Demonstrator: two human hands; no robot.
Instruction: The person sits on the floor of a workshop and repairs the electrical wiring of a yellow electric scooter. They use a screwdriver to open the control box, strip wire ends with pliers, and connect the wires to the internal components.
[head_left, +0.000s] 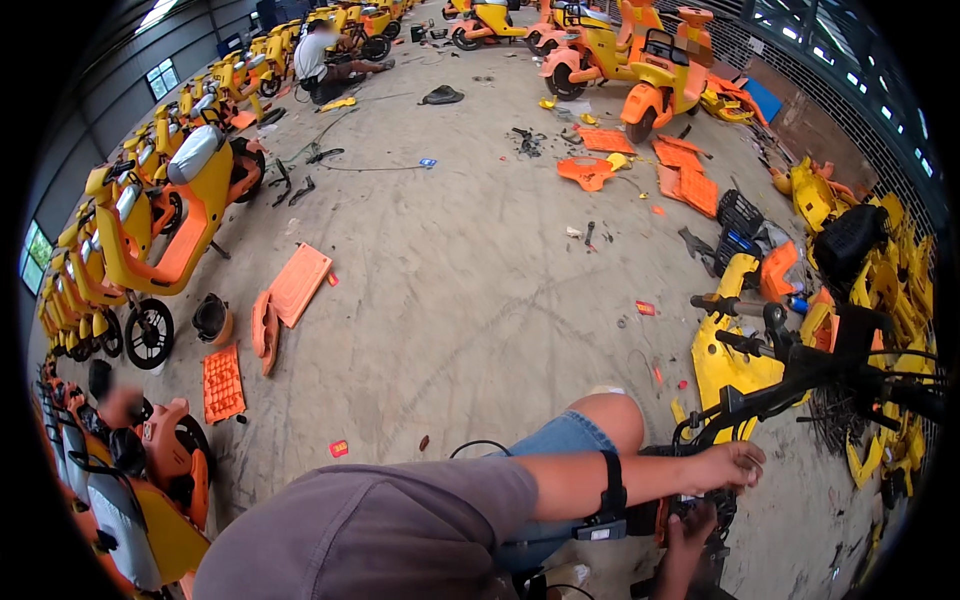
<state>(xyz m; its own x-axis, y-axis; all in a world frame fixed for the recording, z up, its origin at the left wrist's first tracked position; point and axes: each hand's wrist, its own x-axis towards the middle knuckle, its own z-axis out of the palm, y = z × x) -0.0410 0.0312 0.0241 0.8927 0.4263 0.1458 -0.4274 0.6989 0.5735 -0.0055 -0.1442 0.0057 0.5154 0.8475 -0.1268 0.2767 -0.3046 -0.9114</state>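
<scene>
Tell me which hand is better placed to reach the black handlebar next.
Probably the left hand: it appears nearer the handlebar, while the right hand sits lower in the view, farther from it.

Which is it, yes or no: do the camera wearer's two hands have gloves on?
No: bare skin shows on the upper hand and the lower hand.

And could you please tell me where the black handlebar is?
The black handlebar is at the right of the head view, above the person's left hand, partly in front of a yellow panel.
</scene>
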